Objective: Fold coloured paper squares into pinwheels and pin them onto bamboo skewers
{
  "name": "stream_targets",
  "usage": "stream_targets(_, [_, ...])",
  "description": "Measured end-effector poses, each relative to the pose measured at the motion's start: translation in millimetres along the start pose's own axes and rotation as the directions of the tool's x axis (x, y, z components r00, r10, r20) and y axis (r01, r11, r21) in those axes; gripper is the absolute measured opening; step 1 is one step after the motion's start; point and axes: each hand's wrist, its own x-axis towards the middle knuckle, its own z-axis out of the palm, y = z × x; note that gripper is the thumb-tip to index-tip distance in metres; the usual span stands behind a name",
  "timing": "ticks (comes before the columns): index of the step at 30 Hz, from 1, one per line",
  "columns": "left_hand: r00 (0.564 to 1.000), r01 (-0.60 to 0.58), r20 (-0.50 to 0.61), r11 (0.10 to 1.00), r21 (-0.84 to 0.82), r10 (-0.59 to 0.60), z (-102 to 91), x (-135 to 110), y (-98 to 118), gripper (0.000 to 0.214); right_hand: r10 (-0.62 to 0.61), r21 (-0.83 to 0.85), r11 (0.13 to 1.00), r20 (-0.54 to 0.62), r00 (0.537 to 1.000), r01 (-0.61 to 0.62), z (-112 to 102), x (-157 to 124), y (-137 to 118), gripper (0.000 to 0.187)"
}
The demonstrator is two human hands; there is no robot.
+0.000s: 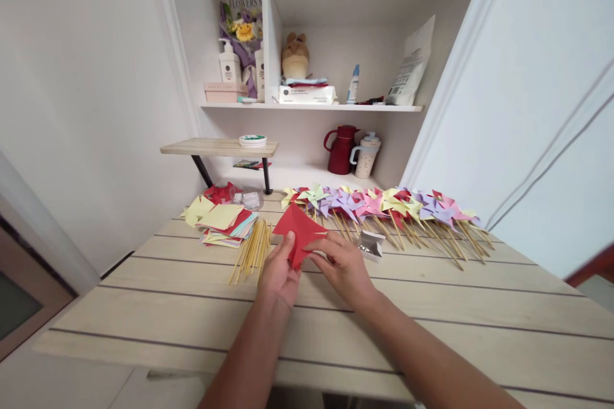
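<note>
A red square of paper (pixel 298 230) with slit corners is held up above the table between both hands. My left hand (pixel 281 268) grips its lower left part, thumb on the front and fingers behind. On the right edge, my right hand (pixel 338 262) pinches a corner between thumb and fingers. Left of my left hand lies a bundle of thin wooden sticks (pixel 252 249). Beyond it is a stack of coloured paper squares (pixel 223 220). Just past my right hand sits a small open box (pixel 371 246) with shiny bits inside, too small to name.
Finished paper pinwheels (pixel 369 201) on sticks lie in a row along the back right of the slatted table (pixel 192 307). A clear plastic container (pixel 249 198) stands near a small raised shelf (pixel 215 147). A red jug (pixel 341 150) and a tumbler (pixel 367 156) stand behind.
</note>
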Motion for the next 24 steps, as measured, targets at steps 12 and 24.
stream_targets(12, [0.997, -0.068, 0.054, 0.993, 0.098, 0.063, 2.9, -3.0, -1.5, 0.021, 0.233, 0.175, 0.960, -0.067, 0.970, -0.219, -7.6, 8.9, -0.8, 0.026])
stream_targets(24, [0.997, -0.064, 0.041, 0.996, 0.058, 0.061, 3.5, -3.4, -1.2, 0.021, 0.221, 0.241, 0.947, -0.015, 0.975, -0.210, -7.4, 9.5, -1.7, 0.017])
